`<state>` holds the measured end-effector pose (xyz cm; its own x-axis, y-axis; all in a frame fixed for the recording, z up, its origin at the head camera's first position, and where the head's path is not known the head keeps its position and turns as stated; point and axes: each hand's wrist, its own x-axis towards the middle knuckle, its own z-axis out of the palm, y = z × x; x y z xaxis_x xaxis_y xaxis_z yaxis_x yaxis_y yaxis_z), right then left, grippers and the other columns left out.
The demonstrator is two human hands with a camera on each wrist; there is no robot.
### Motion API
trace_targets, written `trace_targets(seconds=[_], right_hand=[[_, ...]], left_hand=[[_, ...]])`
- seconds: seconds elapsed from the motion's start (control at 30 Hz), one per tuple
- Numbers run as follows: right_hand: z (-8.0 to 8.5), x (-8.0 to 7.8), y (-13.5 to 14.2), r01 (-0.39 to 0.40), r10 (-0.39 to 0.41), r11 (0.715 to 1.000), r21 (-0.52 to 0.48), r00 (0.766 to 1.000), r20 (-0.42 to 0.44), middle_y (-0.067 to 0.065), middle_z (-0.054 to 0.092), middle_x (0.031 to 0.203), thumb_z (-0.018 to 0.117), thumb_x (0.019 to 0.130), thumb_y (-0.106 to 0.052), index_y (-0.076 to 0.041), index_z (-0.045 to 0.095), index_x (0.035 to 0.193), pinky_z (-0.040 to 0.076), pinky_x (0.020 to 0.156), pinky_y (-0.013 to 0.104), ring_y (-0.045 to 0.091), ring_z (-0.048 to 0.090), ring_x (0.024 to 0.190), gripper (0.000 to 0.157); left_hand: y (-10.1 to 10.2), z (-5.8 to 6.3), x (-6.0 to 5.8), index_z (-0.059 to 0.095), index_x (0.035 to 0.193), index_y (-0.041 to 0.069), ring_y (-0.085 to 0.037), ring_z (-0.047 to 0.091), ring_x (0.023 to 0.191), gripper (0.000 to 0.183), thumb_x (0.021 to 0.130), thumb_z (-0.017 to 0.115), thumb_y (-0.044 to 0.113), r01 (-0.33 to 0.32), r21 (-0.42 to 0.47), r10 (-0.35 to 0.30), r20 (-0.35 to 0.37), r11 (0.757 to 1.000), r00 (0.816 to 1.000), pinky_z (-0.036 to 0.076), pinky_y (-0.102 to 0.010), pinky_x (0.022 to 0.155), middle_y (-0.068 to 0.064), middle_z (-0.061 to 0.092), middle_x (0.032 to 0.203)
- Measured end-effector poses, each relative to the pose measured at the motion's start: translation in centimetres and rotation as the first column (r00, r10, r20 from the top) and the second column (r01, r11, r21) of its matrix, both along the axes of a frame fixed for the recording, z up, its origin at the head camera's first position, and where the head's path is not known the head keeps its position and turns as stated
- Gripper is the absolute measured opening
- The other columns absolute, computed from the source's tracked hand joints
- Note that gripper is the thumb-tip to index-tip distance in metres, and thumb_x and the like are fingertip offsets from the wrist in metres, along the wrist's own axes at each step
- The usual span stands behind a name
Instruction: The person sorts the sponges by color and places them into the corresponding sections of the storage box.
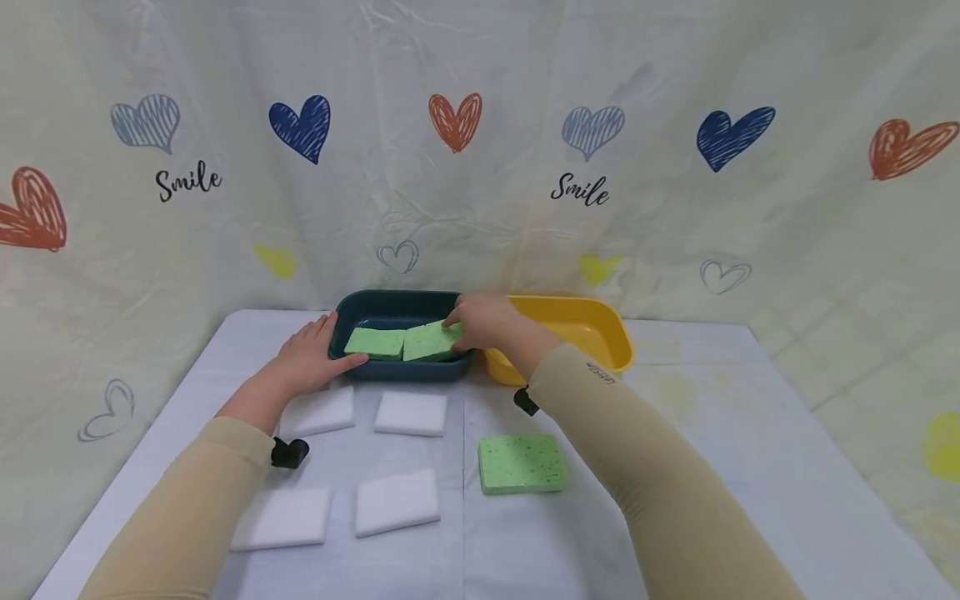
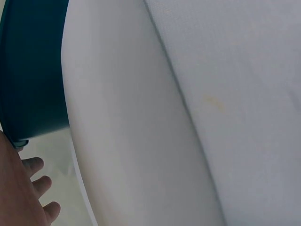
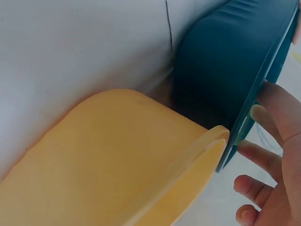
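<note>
Two green sponges lie side by side in a dark teal bin [image 1: 401, 370]. My right hand [image 1: 486, 321] reaches over the bin's right end and pinches the right sponge [image 1: 427, 342] between thumb and fingers. Beside it, the left sponge [image 1: 375, 342] lies flat against the bin's floor. My left hand [image 1: 306, 360] rests at the bin's left corner, thumb along the front rim and fingers extended by the left side. In the right wrist view, the right-hand fingers [image 3: 261, 157] are at the teal rim, with a sliver of green behind it.
A yellow bin [image 1: 618, 350] stands against the teal one on the right. Nearer on the white table lie a speckled green sponge [image 1: 522, 463] and several white sponges, one [image 1: 411, 414] just before the teal bin. A curtain with hearts [image 1: 300, 129] hangs behind.
</note>
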<state>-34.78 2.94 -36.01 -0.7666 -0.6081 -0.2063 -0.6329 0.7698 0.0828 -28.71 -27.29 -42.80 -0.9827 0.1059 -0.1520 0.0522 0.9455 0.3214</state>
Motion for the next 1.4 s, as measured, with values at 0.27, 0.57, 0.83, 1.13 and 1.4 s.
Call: trace_targets(seconds=[0.27,0.57,0.83,1.13,1.4], right_hand=[[0.2,0.5,1.5,0.059,-0.051,0.990,-0.125,0.997,0.064,0.003,0.057,0.134,0.073,0.088,-0.048,-0.030,0.062,0.137,0.046,0.100,0.040,0.022,0.053,0.114,0.054],[1.2,2.1,4.0,0.100,-0.081,0.965,-0.241,0.993,0.089,0.007,0.050,0.144,0.074,0.087,-0.047,-0.031,0.060,0.138,0.042,0.106,0.045,0.027,0.049,0.127,0.055],[1.4,4.5,7.2,0.115,-0.094,0.955,-0.275,0.992,0.089,0.005,0.058,0.135,0.074,0.087,-0.048,-0.030,0.061,0.138,0.045,0.103,0.043,0.026,0.054,0.117,0.056],[0.1,8.2,11.1,0.080,-0.074,0.961,-0.266,0.997,0.035,0.002,0.064,0.123,0.075,0.086,-0.049,-0.031,0.065,0.134,0.050,0.091,0.037,0.021,0.059,0.107,0.052],[-1.3,11.8,13.9,0.049,-0.044,0.964,-0.263,0.999,0.025,-0.002,0.066,0.122,0.077,0.082,-0.052,-0.031,0.067,0.132,0.052,0.091,0.039,0.020,0.060,0.109,0.055]], left_hand=[[0.1,0.0,-0.1,-0.002,0.157,-0.003,-0.050,0.006,0.146,0.121,0.084,0.041,0.084,0.012,-0.003,-0.012,0.008,1.000,1.000,0.010,-0.064,0.116,-0.031,0.005,0.161],[0.0,0.2,0.3,0.001,0.156,-0.005,-0.052,0.007,0.145,0.118,0.086,0.043,0.081,0.017,0.002,-0.017,0.003,1.000,1.000,0.011,-0.066,0.115,-0.033,0.007,0.159],[0.1,0.3,0.3,-0.002,0.156,-0.004,-0.052,0.006,0.145,0.119,0.086,0.041,0.082,0.022,0.004,-0.022,0.008,1.000,1.000,0.009,-0.065,0.115,-0.032,0.006,0.160],[0.2,0.5,0.4,0.000,0.156,-0.006,-0.053,0.006,0.145,0.119,0.086,0.043,0.081,0.025,0.005,-0.025,0.008,1.000,1.000,0.009,-0.066,0.115,-0.032,0.006,0.160],[0.2,0.4,0.4,0.000,0.156,-0.005,-0.053,0.007,0.145,0.117,0.087,0.043,0.080,0.024,0.006,-0.024,0.003,1.000,1.000,0.010,-0.066,0.115,-0.032,0.006,0.160]])
